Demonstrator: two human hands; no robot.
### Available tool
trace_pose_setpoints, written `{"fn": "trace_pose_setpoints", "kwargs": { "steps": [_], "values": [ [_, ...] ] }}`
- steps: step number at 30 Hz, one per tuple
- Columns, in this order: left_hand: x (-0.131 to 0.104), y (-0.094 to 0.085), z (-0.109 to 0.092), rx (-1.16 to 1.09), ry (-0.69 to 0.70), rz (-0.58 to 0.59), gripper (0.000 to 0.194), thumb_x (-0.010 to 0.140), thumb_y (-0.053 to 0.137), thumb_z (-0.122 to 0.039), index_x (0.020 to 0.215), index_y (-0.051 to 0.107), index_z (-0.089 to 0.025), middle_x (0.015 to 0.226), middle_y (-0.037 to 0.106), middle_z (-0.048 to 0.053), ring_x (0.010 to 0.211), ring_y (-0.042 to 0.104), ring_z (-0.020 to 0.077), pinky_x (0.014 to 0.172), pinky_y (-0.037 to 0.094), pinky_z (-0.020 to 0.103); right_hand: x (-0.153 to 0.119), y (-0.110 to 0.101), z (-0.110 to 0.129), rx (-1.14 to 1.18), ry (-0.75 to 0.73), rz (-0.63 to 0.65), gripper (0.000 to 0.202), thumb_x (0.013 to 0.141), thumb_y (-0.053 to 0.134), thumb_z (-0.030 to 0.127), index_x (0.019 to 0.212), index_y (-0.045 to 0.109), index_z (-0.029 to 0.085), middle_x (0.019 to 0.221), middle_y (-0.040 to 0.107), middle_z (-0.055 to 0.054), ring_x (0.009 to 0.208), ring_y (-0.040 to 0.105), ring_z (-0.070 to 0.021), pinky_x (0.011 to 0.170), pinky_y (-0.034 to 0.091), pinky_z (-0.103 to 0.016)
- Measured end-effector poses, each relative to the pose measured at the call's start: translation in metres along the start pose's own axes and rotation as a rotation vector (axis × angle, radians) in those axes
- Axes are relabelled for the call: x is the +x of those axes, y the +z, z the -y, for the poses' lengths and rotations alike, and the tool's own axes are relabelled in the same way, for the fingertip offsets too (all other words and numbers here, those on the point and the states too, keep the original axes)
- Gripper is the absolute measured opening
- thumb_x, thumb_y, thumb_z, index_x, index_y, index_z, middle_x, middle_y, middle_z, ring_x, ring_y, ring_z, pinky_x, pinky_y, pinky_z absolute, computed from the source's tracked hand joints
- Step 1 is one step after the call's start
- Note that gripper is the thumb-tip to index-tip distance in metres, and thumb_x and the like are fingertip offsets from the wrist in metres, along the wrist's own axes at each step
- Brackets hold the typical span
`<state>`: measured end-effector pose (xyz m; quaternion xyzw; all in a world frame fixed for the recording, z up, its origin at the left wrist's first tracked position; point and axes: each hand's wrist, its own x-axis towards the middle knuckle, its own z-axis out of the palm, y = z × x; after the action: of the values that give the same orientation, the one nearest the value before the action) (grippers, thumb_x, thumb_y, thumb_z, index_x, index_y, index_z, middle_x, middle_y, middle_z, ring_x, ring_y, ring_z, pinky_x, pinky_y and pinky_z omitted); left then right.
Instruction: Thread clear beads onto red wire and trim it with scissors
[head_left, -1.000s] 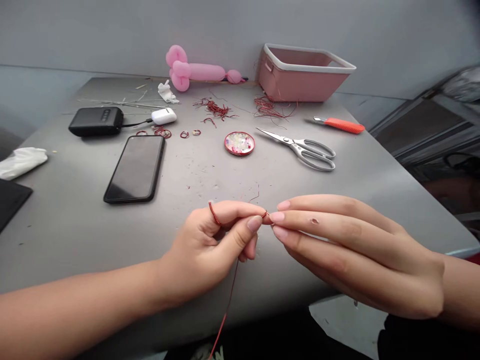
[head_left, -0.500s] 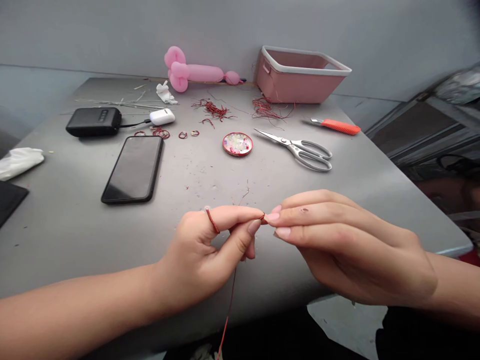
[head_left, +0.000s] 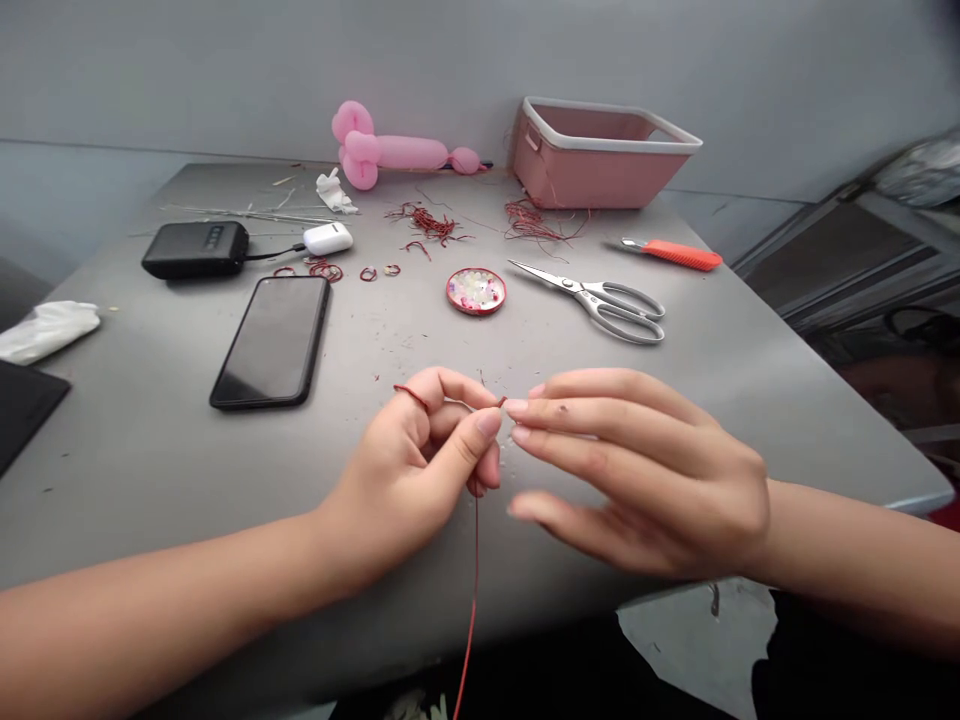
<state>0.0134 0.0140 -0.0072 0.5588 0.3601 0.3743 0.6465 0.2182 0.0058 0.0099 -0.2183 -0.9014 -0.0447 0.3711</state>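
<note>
My left hand pinches a small piece of dark red cord between thumb and index finger. A red thread hangs from beneath that hand down past the table's front edge. Around the base of my left index finger is a thin red ring. My right hand is just right of the pinch, its fingers extended and the thumb held apart below them. The index or middle fingertip is at the cord's end; whether it touches cannot be made out.
Beyond my hands lie a round dish of beads, scissors, a phone and an orange cutter. Farther back are red thread piles, a pink basket, a pink balloon and a black power bank.
Both hands have moved slightly away from me, the right one also leftward. My right thumb now shows, spread from the fingers. My left index finger is more bent.
</note>
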Motion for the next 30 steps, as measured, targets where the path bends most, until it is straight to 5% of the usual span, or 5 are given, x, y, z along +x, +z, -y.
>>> {"fn": "trace_pose_setpoints", "kwargs": {
  "steps": [4,8,15,30],
  "values": [
    [0.0,-0.002,0.002,0.021,0.023,0.074,0.01,0.095,0.053,-0.023,0.088,0.047,-0.019,0.062,0.059,-0.005,0.058,0.055,0.0084,0.058,0.046,0.02,0.005,0.0,-0.003,0.389,0.332,-0.027,0.011,0.093,0.057,0.019,0.094,0.068,0.015,0.09,0.072,-0.01,0.089,0.069,-0.0184,0.08,0.059,-0.034],
    [-0.003,-0.003,0.004,0.112,0.108,0.156,0.008,0.096,0.052,-0.023,0.09,0.049,-0.02,0.066,0.059,-0.003,0.062,0.057,0.0096,0.059,0.044,0.022,0.008,0.0,-0.008,0.63,0.534,0.048,0.007,0.088,0.066,0.016,0.094,0.067,0.018,0.086,0.068,-0.004,0.082,0.066,-0.0131,0.072,0.057,-0.026],
    [-0.003,-0.004,0.005,0.1,0.095,0.208,0.008,0.096,0.051,-0.025,0.091,0.049,-0.02,0.066,0.058,-0.003,0.062,0.055,0.0107,0.059,0.042,0.023,0.008,-0.002,-0.012,0.707,0.518,0.208,0.005,0.088,0.065,0.017,0.092,0.068,0.017,0.09,0.068,-0.005,0.083,0.066,-0.0128,0.074,0.057,-0.027],
    [0.001,0.004,0.0,-0.169,-0.179,0.311,0.027,0.09,0.062,-0.039,0.083,0.045,-0.02,0.057,0.054,-0.006,0.053,0.049,0.0089,0.057,0.041,0.024,0.002,0.003,-0.002,0.437,0.411,0.095,0.013,0.083,0.062,0.009,0.081,0.058,0.02,0.068,0.063,0.001,0.06,0.059,-0.0097,0.053,0.048,-0.023]
  ]
}}
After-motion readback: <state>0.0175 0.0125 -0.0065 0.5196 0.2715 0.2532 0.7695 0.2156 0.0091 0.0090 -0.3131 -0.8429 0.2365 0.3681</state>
